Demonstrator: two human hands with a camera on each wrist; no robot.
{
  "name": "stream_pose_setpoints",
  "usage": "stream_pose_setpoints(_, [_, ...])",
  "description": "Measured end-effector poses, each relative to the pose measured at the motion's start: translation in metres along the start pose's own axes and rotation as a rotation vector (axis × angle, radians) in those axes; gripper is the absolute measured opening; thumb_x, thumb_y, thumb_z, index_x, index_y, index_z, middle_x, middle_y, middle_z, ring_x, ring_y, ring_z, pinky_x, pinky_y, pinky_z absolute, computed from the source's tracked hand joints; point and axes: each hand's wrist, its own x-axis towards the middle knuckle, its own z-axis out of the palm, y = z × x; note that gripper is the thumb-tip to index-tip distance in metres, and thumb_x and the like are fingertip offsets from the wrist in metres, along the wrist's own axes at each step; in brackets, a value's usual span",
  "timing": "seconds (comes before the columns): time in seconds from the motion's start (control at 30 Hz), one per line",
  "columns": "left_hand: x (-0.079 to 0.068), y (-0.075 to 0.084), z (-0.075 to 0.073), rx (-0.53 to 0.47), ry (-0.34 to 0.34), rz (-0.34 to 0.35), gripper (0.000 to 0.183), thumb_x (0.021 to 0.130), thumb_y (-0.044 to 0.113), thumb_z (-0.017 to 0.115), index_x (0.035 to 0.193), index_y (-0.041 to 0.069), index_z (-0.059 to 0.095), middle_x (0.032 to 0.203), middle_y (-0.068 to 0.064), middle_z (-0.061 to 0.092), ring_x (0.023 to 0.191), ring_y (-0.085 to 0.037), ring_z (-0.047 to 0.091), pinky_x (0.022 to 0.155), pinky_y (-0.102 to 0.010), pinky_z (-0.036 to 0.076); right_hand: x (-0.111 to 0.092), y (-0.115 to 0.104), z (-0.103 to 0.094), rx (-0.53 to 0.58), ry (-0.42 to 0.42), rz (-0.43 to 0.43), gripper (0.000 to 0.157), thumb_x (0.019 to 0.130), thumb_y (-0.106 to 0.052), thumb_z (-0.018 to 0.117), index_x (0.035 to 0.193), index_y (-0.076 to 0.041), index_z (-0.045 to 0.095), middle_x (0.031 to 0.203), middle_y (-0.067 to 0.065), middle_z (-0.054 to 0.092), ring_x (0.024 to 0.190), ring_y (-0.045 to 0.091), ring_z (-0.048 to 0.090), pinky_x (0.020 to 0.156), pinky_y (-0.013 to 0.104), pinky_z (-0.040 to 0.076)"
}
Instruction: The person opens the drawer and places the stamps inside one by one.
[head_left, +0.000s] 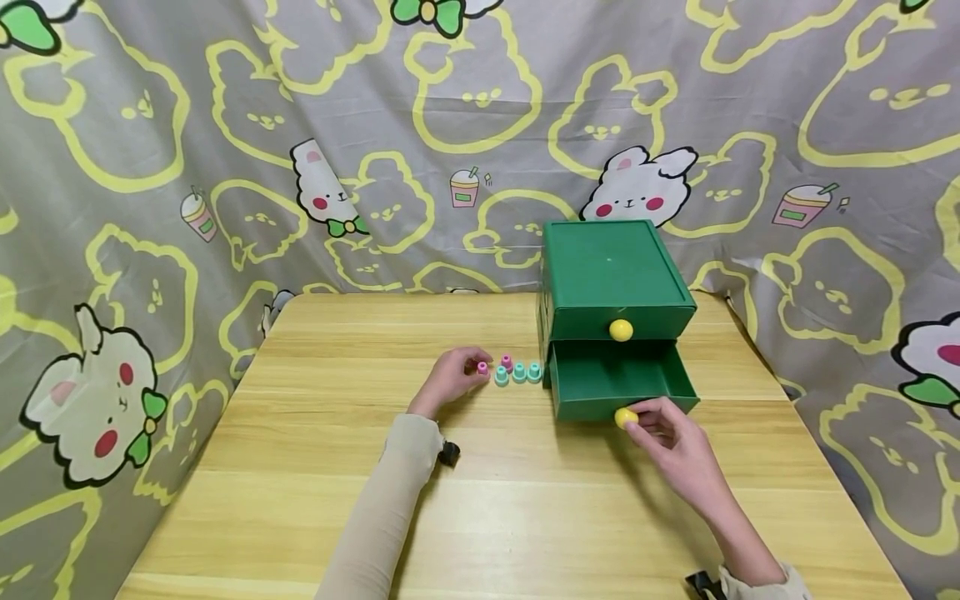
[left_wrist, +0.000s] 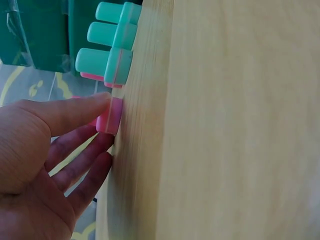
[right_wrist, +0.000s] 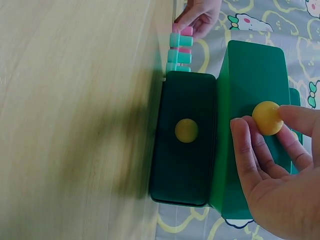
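- While the left hand (head_left: 453,375) pinches a pink piece (head_left: 482,367) between thumb and fingertips, the right hand (head_left: 678,450) grips the yellow knob (head_left: 625,418) of a pulled-out drawer (head_left: 588,409) with thumb and fingers.
- Nearer the far edge of the wooden table (head_left: 480,517) than the near one, the pinched piece stands upright; three teal pieces (head_left: 520,373) run from just beside it towards a green cabinet (head_left: 611,262); a second pink piece (head_left: 507,362) stands behind them, on the far-edge side.
- At the table's far right corner stands the cabinet; its pulled-out drawer juts towards the near edge, between a closed top drawer (head_left: 585,323) and a closed bottom drawer (right_wrist: 182,165).
- Beyond the far edge hangs a patterned curtain (head_left: 517,125).
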Motion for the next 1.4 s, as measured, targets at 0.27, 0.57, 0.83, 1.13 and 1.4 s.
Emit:
stream_pose_setpoints(0.27, [0.0,-0.003,0.001,-0.007,0.015,-0.019,0.016,0.093,0.013,0.078,0.109,0.012,0.077,0.104,-0.003,0.074,0.095,-0.017,0.068,0.091,-0.035,0.057,0.0,0.001,0.0,0.007,0.001,-0.004,0.02,0.098,-0.016,0.073,0.116,-0.009,0.068,0.1,0.009,0.074,0.086,0.007,0.069,0.075,0.015,0.057])
stream_pose_setpoints(0.57, [-0.003,-0.001,0.0,-0.047,0.033,-0.027,0.023,0.094,0.015,0.077,0.116,0.01,0.076,0.107,-0.003,0.074,0.097,-0.017,0.068,0.092,-0.035,0.058,-0.002,0.002,0.0,-0.004,-0.005,0.009,0.021,0.099,-0.018,0.073,0.117,-0.01,0.068,0.101,0.01,0.074,0.086,0.007,0.069,0.075,0.016,0.057])
stream_pose_setpoints(0.83, [-0.005,0.021,-0.006,-0.113,0.11,0.049,0.035,0.098,0.021,0.072,0.13,0.007,0.071,0.116,-0.006,0.073,0.102,-0.021,0.069,0.088,-0.033,0.059,-0.003,0.002,0.0,0.001,-0.009,0.015,0.021,0.099,-0.017,0.072,0.118,-0.009,0.067,0.102,0.013,0.073,0.086,0.007,0.069,0.075,0.016,0.057])
stream_pose_setpoints(1.13, [-0.009,0.065,-0.01,-0.14,0.169,0.182,0.034,0.102,0.024,0.066,0.132,0.009,0.07,0.121,-0.006,0.073,0.105,-0.019,0.069,0.093,-0.032,0.058,-0.004,0.0,0.0,0.0,-0.01,0.014,0.02,0.099,-0.017,0.072,0.117,-0.009,0.067,0.102,0.015,0.072,0.086,0.005,0.069,0.076,0.016,0.057])
stream_pose_setpoints(1.4, [-0.012,0.093,-0.005,-0.148,0.182,0.289,0.031,0.103,0.023,0.065,0.131,0.011,0.071,0.118,-0.005,0.073,0.101,-0.017,0.069,0.089,-0.027,0.059,-0.004,-0.001,0.0,0.0,-0.005,0.012,0.02,0.099,-0.017,0.072,0.117,-0.009,0.068,0.101,0.009,0.073,0.086,0.005,0.068,0.076,0.016,0.057])
